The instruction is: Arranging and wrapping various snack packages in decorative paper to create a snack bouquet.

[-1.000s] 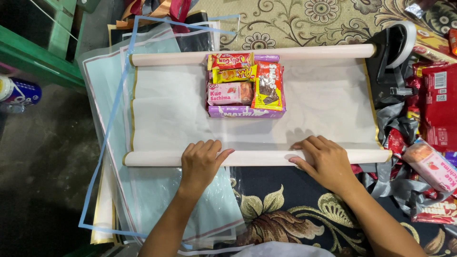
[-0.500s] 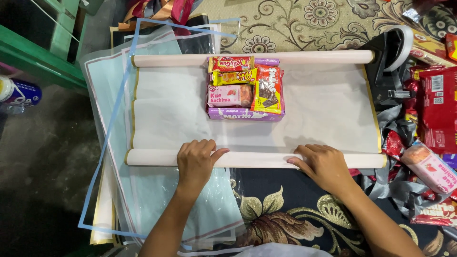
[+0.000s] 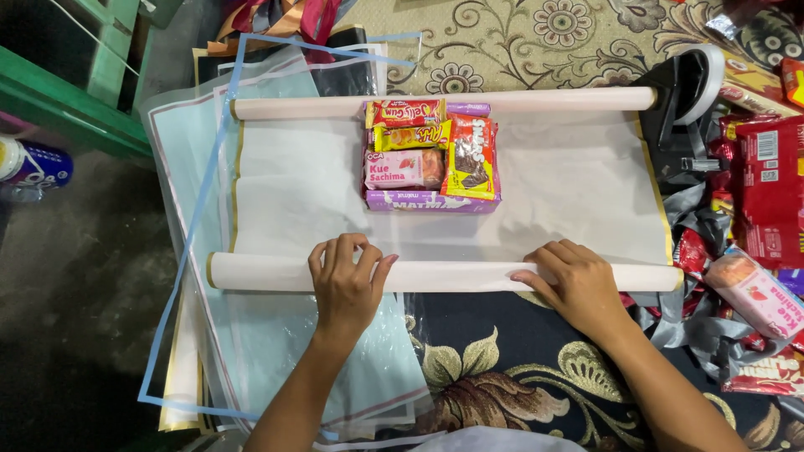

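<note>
The near roll of the white sheet is pressed by the left hand, fingers curled on it. The snack stack lies mid-sheet. The right hand lies on the roll, fingers together.

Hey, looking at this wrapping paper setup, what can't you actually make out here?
- Head view: underside of the left hand and right hand, pressed onto the near paper roll.
- Lower snack packs, covered by the top ones.
- Blue can, cut off by the left edge.
</note>
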